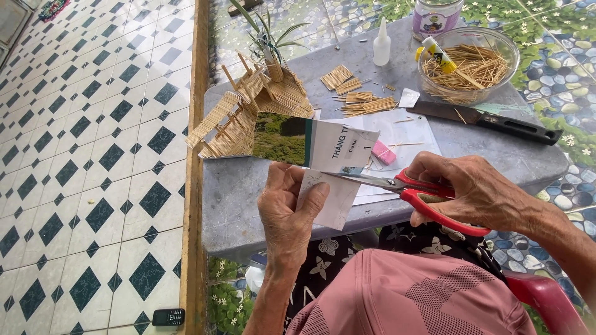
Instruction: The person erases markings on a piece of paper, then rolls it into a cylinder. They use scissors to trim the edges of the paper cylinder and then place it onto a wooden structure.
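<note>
Left hand [287, 208] pinches a printed card [313, 144] over the grey table [236, 192], frame centre. Right hand [478, 189], at 3 o'clock of it, grips red scissors [422, 193], blades touching the card's lower edge. Stick model [251, 102] at 11 o'clock; bowl [469, 62] at 1 o'clock.

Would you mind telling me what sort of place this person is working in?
Probably a home porch or patio used as a craft spot: a grey table stands on patterned floor tiles, with a bowl of thin sticks, a glue bottle and a small stick-built model house.
</note>
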